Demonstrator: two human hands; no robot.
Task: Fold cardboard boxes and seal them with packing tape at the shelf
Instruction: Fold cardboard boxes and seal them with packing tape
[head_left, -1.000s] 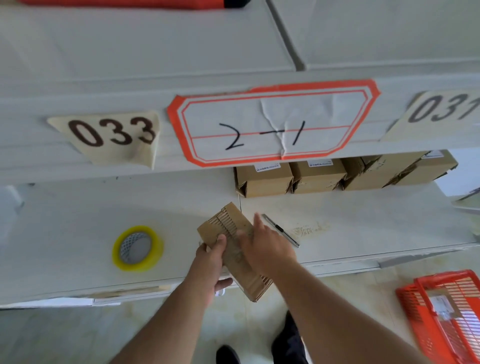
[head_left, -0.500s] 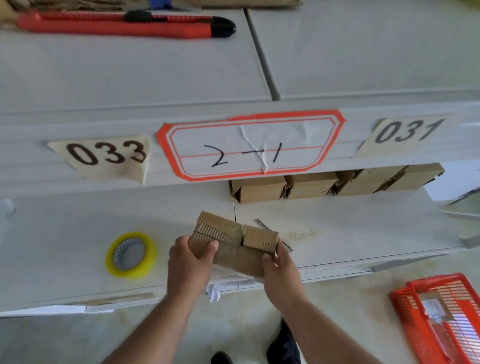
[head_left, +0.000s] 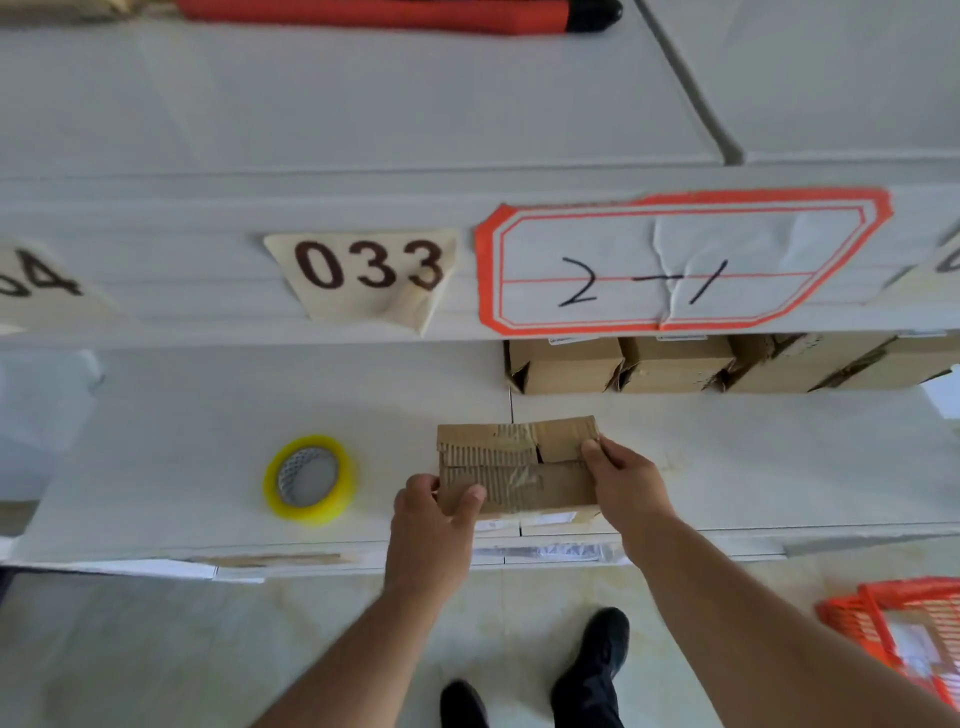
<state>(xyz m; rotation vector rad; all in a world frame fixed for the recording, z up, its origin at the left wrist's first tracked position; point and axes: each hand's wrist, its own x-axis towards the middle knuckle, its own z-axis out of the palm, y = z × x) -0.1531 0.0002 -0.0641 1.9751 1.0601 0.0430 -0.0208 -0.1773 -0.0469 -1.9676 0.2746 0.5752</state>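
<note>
Both hands hold the small cardboard box (head_left: 514, 470) over the front of the lower shelf (head_left: 171, 415): left hand (head_left: 434, 512) grips its near-left corner w/ thumb on top, right hand (head_left: 621, 475) pinches the far-right flap, prob to press the flaps flat so tape can go over the seam. Tape roll (head_left: 310, 479) lies flat just left, w/in reach. Finished boxes (head_left: 675, 366) sit in a row at the back, out of the way. Shelf-edge labels read "033" (head_left: 366, 273) & handwritten "2-1" (head_left: 675, 270)

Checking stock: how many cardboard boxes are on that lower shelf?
5: one held in both hands at the front; four in a back row. More may hide behind the label.
</note>
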